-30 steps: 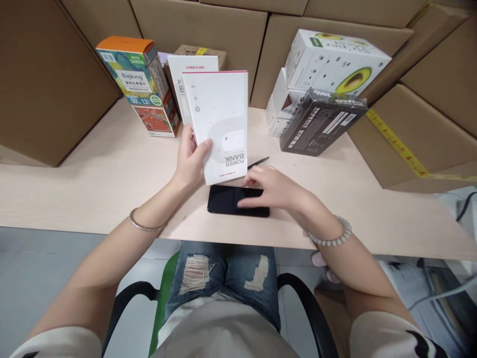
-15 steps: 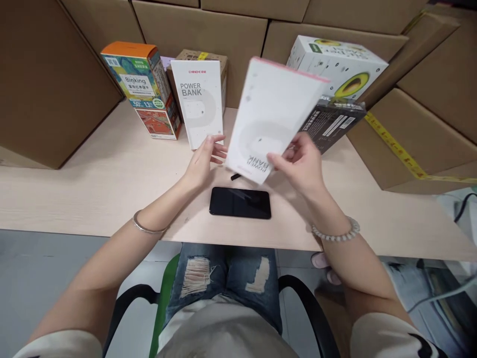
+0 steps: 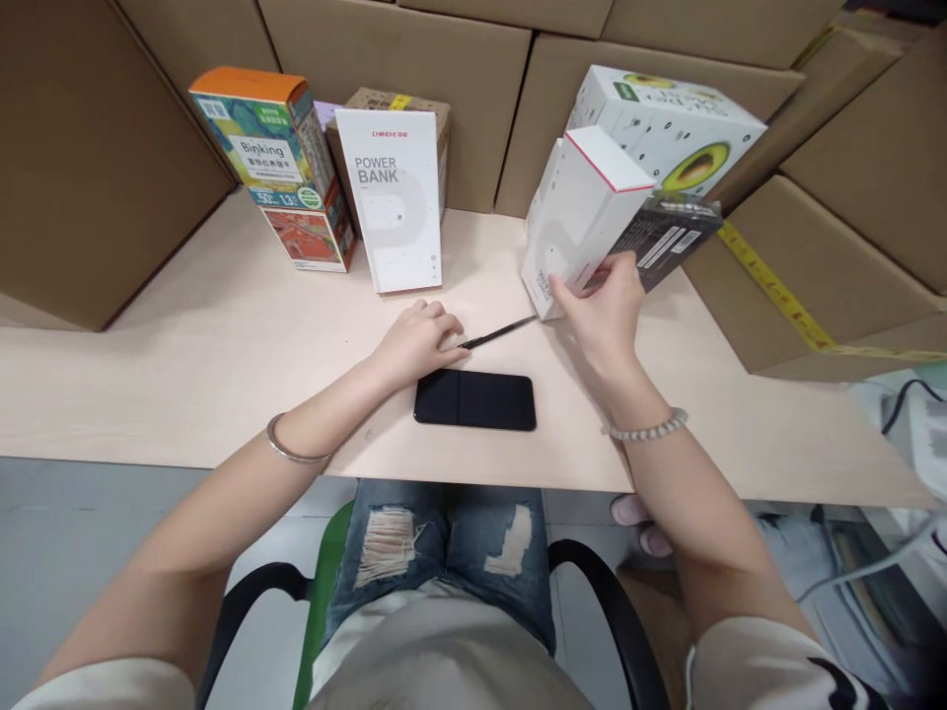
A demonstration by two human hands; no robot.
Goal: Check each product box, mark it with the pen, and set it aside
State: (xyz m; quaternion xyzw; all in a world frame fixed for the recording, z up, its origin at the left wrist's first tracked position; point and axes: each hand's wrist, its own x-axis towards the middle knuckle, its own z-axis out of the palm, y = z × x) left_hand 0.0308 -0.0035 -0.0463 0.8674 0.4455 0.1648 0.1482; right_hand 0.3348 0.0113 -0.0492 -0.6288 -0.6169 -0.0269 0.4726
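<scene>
My right hand (image 3: 607, 311) grips the lower part of a white power bank box (image 3: 573, 222), thumb on its front face. That box is tilted and its lettering is upside down. My left hand (image 3: 420, 338) rests low over the table with fingers curled, thumb and forefinger closed at one end of a thin black pen (image 3: 499, 332). The pen's other end points toward the held box. Just below the pen lies a black smartphone (image 3: 474, 400), screen up. A second white power bank box (image 3: 392, 202) stands upright beyond my left hand.
At the back left stands a colourful Binking box (image 3: 273, 168), with a brown carton (image 3: 425, 104) beside it. Behind the held box are a black box (image 3: 670, 237) and a white avocado box (image 3: 666, 118). Large cardboard boxes (image 3: 836, 266) wall the table's back and sides.
The white box in my right hand has swung right and away from me, baring the pen. My left hand has come down from beside the standing box to the pen's end.
</scene>
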